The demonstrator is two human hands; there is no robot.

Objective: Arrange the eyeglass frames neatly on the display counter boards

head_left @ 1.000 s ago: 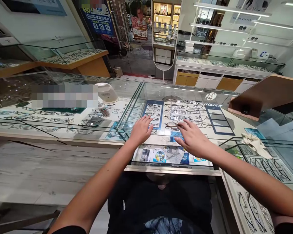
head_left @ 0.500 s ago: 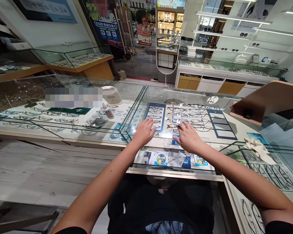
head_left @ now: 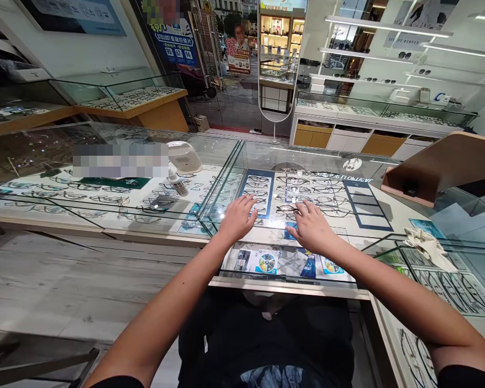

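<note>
My left hand (head_left: 238, 218) lies open on the glass top of the display case (head_left: 262, 152), fingers stretched forward and thumb apart. My right hand (head_left: 310, 225) rests on the same glass, also open, fingers a little spread. Neither holds anything. Beneath the glass, several eyeglasses (head_left: 325, 200) lie in rows, some on a blue-bordered tray (head_left: 271, 195) just beyond my left hand. A blue tray with white slots (head_left: 367, 206) is right of my right hand. Printed cards with a colour wheel (head_left: 267, 262) show at the case front, below my hands.
A brown-backed tilted mirror or panel (head_left: 448, 161) stands at right, near a crumpled cream cloth (head_left: 428, 248). To the left, a white bottle (head_left: 180, 184) and a white rounded device (head_left: 185, 157) sit on the neighbouring glass case. A tall oval mirror (head_left: 275, 116) stands beyond.
</note>
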